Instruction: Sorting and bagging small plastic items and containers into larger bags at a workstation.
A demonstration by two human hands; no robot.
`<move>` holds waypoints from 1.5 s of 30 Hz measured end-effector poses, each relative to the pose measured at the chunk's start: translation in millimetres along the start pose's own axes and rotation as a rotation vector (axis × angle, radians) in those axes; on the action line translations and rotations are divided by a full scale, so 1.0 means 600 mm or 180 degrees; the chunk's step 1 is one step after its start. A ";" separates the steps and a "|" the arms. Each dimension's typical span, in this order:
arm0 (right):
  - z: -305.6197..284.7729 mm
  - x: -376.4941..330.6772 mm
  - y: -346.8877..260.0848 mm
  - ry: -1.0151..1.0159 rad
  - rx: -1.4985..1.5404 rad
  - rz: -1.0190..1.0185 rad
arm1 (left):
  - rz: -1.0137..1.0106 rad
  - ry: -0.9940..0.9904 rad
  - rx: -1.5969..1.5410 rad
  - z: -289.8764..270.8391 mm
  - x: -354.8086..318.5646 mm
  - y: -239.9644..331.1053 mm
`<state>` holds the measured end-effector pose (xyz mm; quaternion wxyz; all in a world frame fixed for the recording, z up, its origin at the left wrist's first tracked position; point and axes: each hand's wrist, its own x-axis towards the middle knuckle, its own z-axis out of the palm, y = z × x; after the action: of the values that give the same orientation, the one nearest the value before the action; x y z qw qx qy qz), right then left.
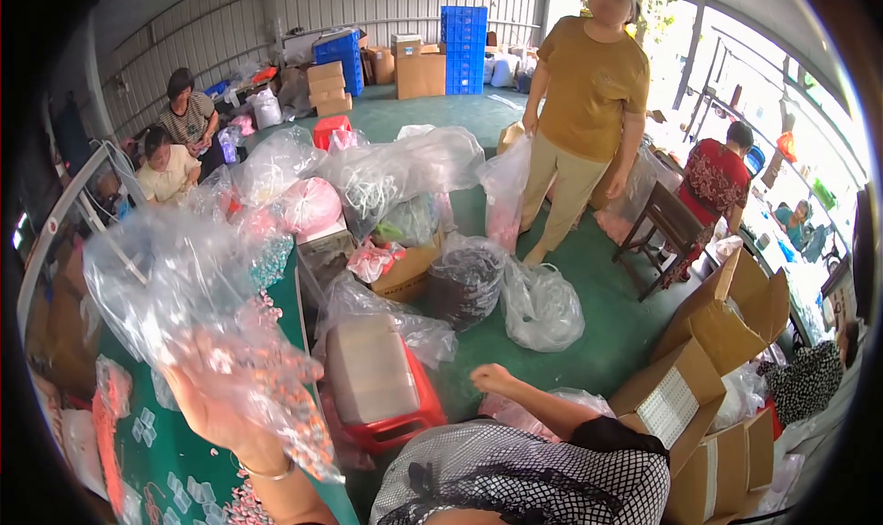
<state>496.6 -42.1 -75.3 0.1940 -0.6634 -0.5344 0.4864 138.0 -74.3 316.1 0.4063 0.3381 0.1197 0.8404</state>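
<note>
Over the green table at the left, my left hand (207, 405) holds up a clear plastic bag (175, 286). Small orange, pink and dark pieces (290, 396) show in its lower part; they are too blurred to name. The bag's upper part puffs out, and its film covers some of my fingers. My right hand (492, 378) is closed in front of my body, with the arm bent, and nothing shows in it. Below the bag, small clear plastic pieces (189, 493) and a scatter of small pink pieces (246, 507) lie on the table (138, 470).
A red stool (386, 378) stands close beside the table. Beyond it are clear bags (543, 309) and a carton (409, 272). Open cardboard boxes (671, 396) line my right. A person in a mustard shirt (589, 83) stands ahead; others sit left and right. Blue crates (464, 51) are stacked at the back.
</note>
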 end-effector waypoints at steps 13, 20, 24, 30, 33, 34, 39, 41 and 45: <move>0.126 -0.152 -0.548 -0.3190 0.1444 -0.3069 | -0.0589 0.0357 0.1798 -0.158 -0.200 -0.048; 0.146 -0.173 -0.564 -0.3119 0.1630 -0.2761 | -0.0638 0.0393 0.2439 -0.254 -0.250 0.004; 0.169 -0.190 -0.579 -0.3051 0.1724 -0.2946 | -0.0314 0.0667 0.2465 -0.283 -0.254 0.026; 0.221 -0.222 -0.598 -0.3123 0.1940 -0.2870 | -0.0084 0.0803 0.2311 -0.285 -0.255 0.077; 0.259 -0.238 -0.614 -0.2652 0.1849 -0.3618 | -0.0235 0.0984 0.2354 -0.263 -0.255 0.114; 0.267 -0.239 -0.617 -0.2547 0.1851 -0.3760 | -0.0247 0.1124 0.2321 -0.248 -0.250 0.118; 0.284 -0.285 -0.640 -0.3579 0.1828 -0.2552 | 0.0261 0.1153 0.1933 -0.250 -0.258 0.170; 0.315 -0.296 -0.638 -0.3951 0.1738 -0.2555 | 0.0509 0.1509 0.1921 -0.248 -0.282 0.205; 0.376 -0.343 -0.657 -0.4470 0.1784 -0.2459 | 0.0998 0.2147 0.1794 -0.238 -0.321 0.273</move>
<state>108.4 -146.5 219.3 0.1269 0.0942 -0.5796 0.7994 29.2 -315.8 197.4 0.1051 0.1572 0.4163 0.8894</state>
